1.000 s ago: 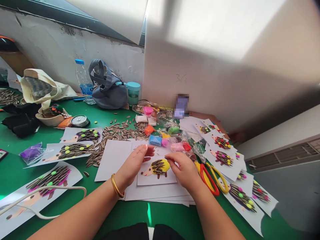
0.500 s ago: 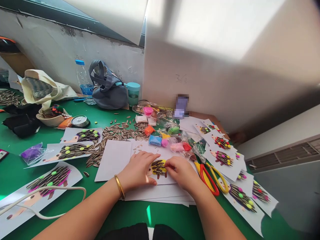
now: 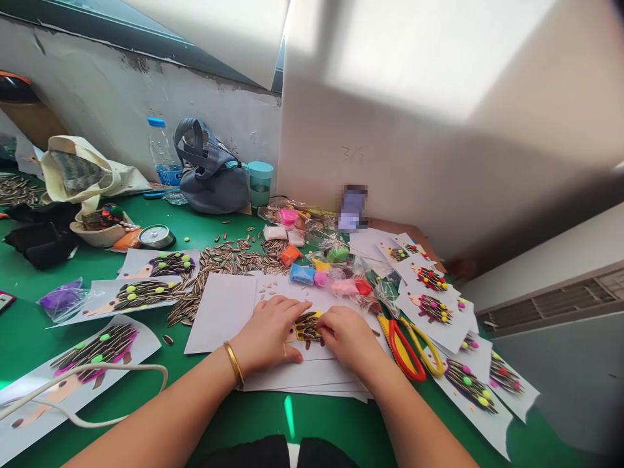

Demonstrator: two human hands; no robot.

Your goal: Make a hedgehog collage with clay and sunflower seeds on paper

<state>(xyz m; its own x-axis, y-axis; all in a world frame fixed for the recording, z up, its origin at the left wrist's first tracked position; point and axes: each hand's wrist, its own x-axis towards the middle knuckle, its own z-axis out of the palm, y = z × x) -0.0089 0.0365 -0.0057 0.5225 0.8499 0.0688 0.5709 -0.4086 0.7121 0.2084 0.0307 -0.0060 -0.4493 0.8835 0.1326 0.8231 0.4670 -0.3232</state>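
A small hedgehog picture [image 3: 307, 326], with sunflower seeds set in a yellow clay body, lies on white paper in front of me. My left hand [image 3: 273, 328], with a gold bangle at its wrist, rests flat on the paper at the hedgehog's left. Its fingers and thumb are spread around the head end, holding nothing. At the right end of the yellow body, my right hand [image 3: 348, 335] has thumb and forefinger pinched together. What lies between those fingertips is hidden. A few loose seeds [image 3: 270, 286] sit on the paper above my left hand.
Red-handled scissors [image 3: 407, 351] and yellow-handled scissors [image 3: 429, 348] lie right of my right hand. Finished hedgehog cards [image 3: 470, 383] spread along both sides. Behind the paper are a sunflower seed pile [image 3: 234, 257] and bagged clay [image 3: 302, 274]. A white cable [image 3: 121, 367] crosses the left.
My right hand has shifted slightly left, its pinched fingertips now covering more of the yellow body's right end. My left hand stays in place.
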